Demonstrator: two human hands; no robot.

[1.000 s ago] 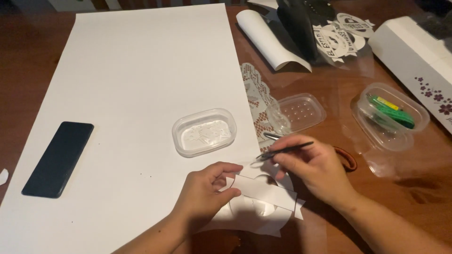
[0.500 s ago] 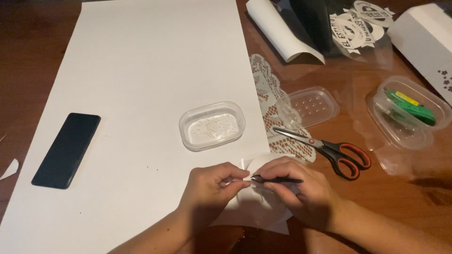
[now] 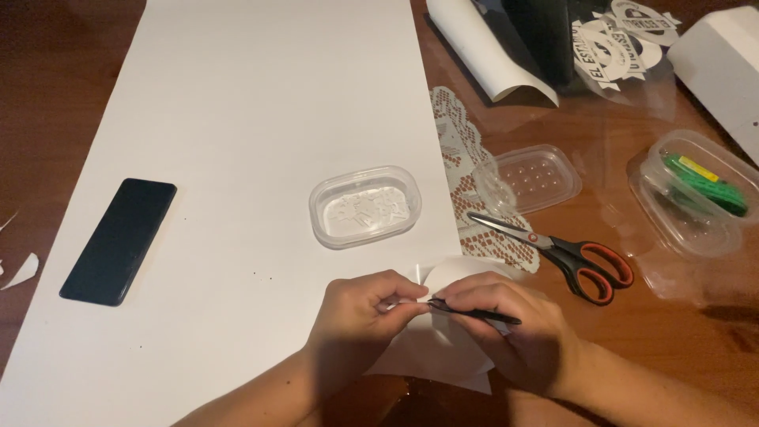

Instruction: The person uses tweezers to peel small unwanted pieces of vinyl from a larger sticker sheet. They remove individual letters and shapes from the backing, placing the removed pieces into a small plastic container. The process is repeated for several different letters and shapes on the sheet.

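Note:
My left hand [image 3: 360, 316] pinches the edge of a small curled white sheet [image 3: 443, 348] at the near edge of the table. My right hand [image 3: 514, 324] grips thin black tweezers [image 3: 474, 311], whose tip meets the sheet right at my left fingertips. Both hands touch over the sheet. Just beyond them stands a clear plastic tub [image 3: 365, 207] holding small white cut pieces.
A large white paper sheet [image 3: 261, 119] covers the brown table, with a black phone [image 3: 120, 239] on its left. Scissors with red-black handles [image 3: 565, 255], a lace doily [image 3: 466, 182], a clear lid [image 3: 538, 175], a tub with green items [image 3: 696, 194] and a paper roll [image 3: 486, 49] lie right.
My right hand brought the tweezers down and left to the sheet, uncovering the scissors. The view has shifted, so everything sits further right and lower.

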